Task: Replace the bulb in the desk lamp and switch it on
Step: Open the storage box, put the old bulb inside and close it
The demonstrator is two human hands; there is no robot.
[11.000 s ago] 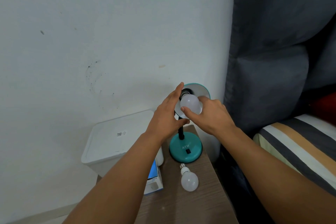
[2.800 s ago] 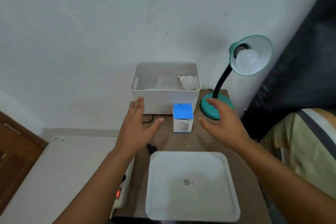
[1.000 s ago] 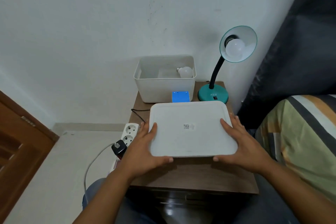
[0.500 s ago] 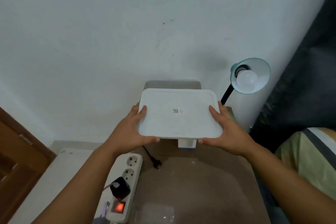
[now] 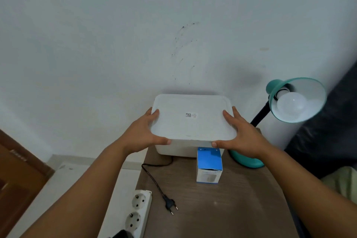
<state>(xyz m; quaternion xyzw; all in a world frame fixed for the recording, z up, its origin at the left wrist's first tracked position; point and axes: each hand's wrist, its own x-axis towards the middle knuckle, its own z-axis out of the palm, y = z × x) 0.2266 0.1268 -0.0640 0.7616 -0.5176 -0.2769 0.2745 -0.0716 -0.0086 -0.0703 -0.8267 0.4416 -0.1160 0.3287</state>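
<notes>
The teal desk lamp (image 5: 297, 98) stands at the table's back right, its shade tilted toward me with a white bulb (image 5: 291, 105) screwed in and unlit. Its black plug (image 5: 171, 204) lies loose on the wooden table (image 5: 222, 208), not in any socket. A white lid (image 5: 193, 118) sits on top of the white storage box (image 5: 173, 149) against the wall. My left hand (image 5: 143, 133) grips the lid's left edge and my right hand (image 5: 243, 135) grips its right edge, thumbs on the near rim. The box's inside is hidden.
A blue and white bulb carton (image 5: 209, 165) stands upright in front of the box. A white power strip (image 5: 138, 210) lies at the table's left edge, with a dark adapter at its near end. Bedding and a dark curtain fill the right side.
Both hands carried the lid from the table's front up and back, and it now rests on the box, covering the old bulb inside.
</notes>
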